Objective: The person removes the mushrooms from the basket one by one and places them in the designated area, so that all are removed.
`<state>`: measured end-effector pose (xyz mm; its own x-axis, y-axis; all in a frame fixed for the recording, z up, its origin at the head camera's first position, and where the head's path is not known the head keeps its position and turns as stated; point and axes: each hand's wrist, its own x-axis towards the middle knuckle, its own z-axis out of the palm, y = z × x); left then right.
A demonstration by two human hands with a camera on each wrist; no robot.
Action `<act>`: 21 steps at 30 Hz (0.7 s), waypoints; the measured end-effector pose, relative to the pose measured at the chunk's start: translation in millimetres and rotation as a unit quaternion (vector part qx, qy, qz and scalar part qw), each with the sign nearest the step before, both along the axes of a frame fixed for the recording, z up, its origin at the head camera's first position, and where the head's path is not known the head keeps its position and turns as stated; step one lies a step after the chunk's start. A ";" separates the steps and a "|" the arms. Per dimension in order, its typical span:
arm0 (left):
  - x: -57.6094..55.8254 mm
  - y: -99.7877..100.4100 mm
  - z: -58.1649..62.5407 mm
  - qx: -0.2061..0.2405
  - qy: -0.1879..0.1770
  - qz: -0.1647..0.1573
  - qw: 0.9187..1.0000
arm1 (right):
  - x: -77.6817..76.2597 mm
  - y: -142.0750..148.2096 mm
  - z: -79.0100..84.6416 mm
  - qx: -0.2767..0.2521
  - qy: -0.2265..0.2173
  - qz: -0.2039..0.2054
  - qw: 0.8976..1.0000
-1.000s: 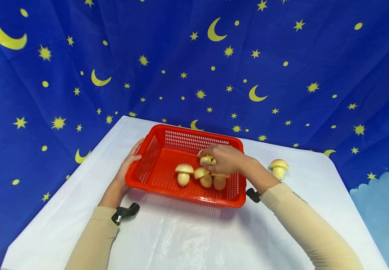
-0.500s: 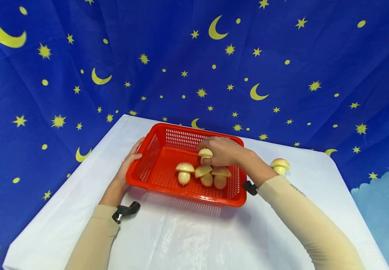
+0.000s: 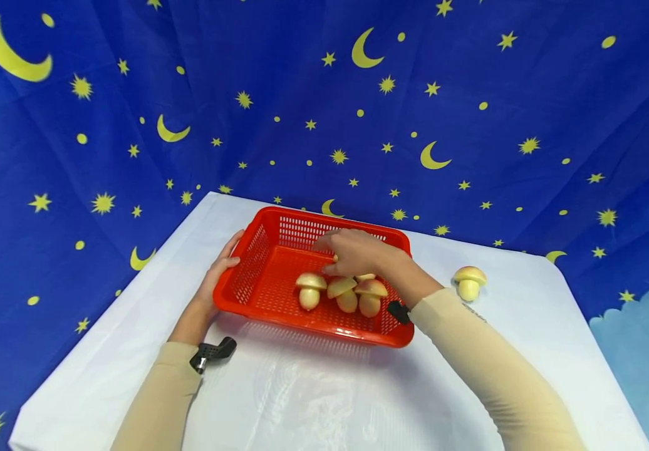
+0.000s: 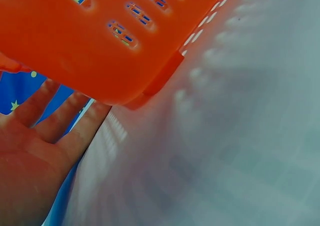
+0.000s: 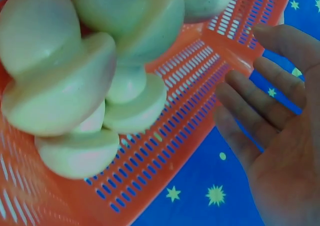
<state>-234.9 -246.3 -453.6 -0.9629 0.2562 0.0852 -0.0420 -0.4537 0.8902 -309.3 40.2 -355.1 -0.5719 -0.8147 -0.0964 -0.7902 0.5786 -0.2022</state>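
Note:
A red plastic basket [image 3: 313, 321] with slotted walls stands on the white table, holding several pale yellow mushrooms [image 3: 310, 291] with rounded caps. At its left end my left hand [image 3: 212, 279] touches the outer wall near the rim; the left wrist view shows its fingers straight against the red plastic [image 4: 120, 70]. Over the back of the basket is my right hand [image 3: 355, 252], partly hiding the mushrooms behind it. In the right wrist view its fingers are spread and hold nothing, beside the far wall, and a group of mushrooms [image 5: 55, 105] lies to the left.
One more mushroom [image 3: 469, 283] stands on the white table [image 3: 302, 401], right of the basket. A blue cloth [image 3: 279, 94] with yellow moons and stars hangs behind the table and along its sides. Black camera mounts [image 3: 213, 352] are on both wrists.
My right hand has let go of a mushroom at the back of the basket and shifted slightly left, its fingers straightening. The left hand stays at the basket's left end.

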 end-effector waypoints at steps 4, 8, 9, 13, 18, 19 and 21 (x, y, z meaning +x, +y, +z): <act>2.4 2.3 5.4 0.005 -0.007 0.003 1.000 | -0.6 -7.6 -4.9 0.011 0.007 0.006 1.000; 3.2 2.7 7.0 0.001 -0.010 0.007 1.000 | 0.0 -15.7 -10.3 0.029 0.008 0.006 1.000; 3.3 2.6 7.2 0.000 -0.010 0.008 1.000 | 0.3 -17.6 -12.0 0.032 0.006 0.007 0.999; 2.5 1.6 6.8 0.005 -0.009 0.005 1.000 | 1.8 -23.7 -19.3 0.046 -0.016 0.013 0.999; 1.6 0.8 5.8 0.022 -0.007 -0.003 1.000 | 2.8 -27.2 -29.1 0.047 -0.028 0.014 0.998; 1.6 0.7 5.9 0.022 -0.006 -0.004 1.000 | 2.9 -27.6 -31.1 0.046 -0.030 0.014 0.998; 1.7 0.4 6.1 0.024 -0.005 -0.004 1.000 | 3.0 -28.4 -35.2 0.047 -0.030 0.016 0.998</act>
<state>-233.2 -245.9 -447.5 -0.9614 0.2604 0.0888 -0.0541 -0.4954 0.8670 -306.3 11.7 -390.3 -0.5367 -0.8180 -0.2069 -0.7964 0.5721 -0.1960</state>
